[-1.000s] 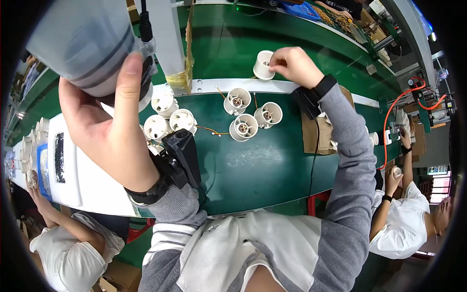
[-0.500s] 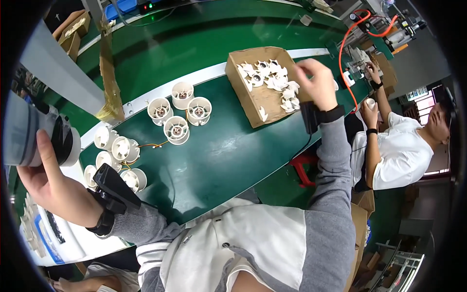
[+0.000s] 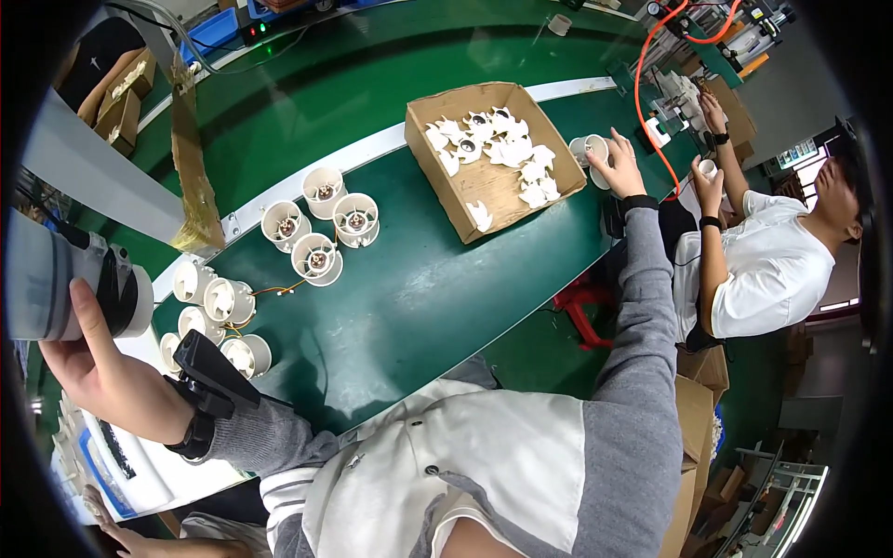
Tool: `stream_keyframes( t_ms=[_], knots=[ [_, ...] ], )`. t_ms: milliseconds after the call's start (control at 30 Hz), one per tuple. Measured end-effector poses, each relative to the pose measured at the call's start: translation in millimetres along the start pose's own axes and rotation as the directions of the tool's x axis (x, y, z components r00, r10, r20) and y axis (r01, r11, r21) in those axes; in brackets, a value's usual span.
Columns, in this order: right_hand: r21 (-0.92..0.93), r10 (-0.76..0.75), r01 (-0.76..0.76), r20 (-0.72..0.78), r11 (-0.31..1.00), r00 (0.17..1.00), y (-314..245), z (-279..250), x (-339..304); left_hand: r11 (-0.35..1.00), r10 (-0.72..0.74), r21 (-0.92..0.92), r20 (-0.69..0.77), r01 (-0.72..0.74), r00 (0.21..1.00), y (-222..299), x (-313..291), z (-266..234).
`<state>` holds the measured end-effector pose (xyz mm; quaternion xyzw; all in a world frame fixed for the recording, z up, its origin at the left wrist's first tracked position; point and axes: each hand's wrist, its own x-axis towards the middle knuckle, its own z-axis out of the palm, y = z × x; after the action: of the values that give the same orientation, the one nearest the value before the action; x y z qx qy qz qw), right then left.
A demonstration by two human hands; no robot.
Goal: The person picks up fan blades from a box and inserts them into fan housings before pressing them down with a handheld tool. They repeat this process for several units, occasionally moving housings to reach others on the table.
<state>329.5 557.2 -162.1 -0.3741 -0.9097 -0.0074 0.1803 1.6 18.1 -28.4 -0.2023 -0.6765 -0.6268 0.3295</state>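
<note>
At the far left, my left hand (image 3: 116,381) is closed around a wide grey-blue cylinder (image 3: 37,288) with black tape and a white end; the picture's rim cuts part of it off. My right hand (image 3: 623,174) is beyond the cardboard box (image 3: 437,191), thumb and fingers at the rim of a white round fan housing (image 3: 580,149). Inside the box lie several white fan impellers (image 3: 512,149). Between my hands, several white housings with bare motors (image 3: 316,260) stand on the green bench. Left of them, more housings with impellers fitted (image 3: 223,299) sit close together, wires trailing.
A metal rail (image 3: 372,144) runs behind the green bench top (image 3: 400,298). At left rises a grey post (image 3: 112,158) with a cardboard strip. An orange hose (image 3: 640,102) hangs at right, near a co-worker (image 3: 763,270) holding a small white part. A red stool (image 3: 581,316) stands below.
My right hand has moved from above the box's right edge, out to the right, and meets the white housing there. My left hand keeps its hold on the cylinder. The view has shifted slightly.
</note>
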Motion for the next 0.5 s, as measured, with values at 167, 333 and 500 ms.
stream_keyframes(
  t_ms=[167, 333, 500],
  knots=[
    [0.213, 0.024, -0.001, -0.106, 0.977, 0.994, 9, 8, 3, 1.0, -0.003, -0.009, 0.015, 0.003, 1.0, 2, 0, 5],
    [-0.145, 0.081, -0.125, -0.274, 0.982, 0.958, -10, -3, 7, 1.0, 0.0, 0.006, 0.041, 0.0, 0.999, -3, 1, -2],
    [-0.214, 0.099, -0.189, -0.371, 0.958, 0.923, -36, -14, -1, 1.0, 0.013, 0.008, 0.038, -0.013, 0.999, -4, 1, -5]
  ],
)
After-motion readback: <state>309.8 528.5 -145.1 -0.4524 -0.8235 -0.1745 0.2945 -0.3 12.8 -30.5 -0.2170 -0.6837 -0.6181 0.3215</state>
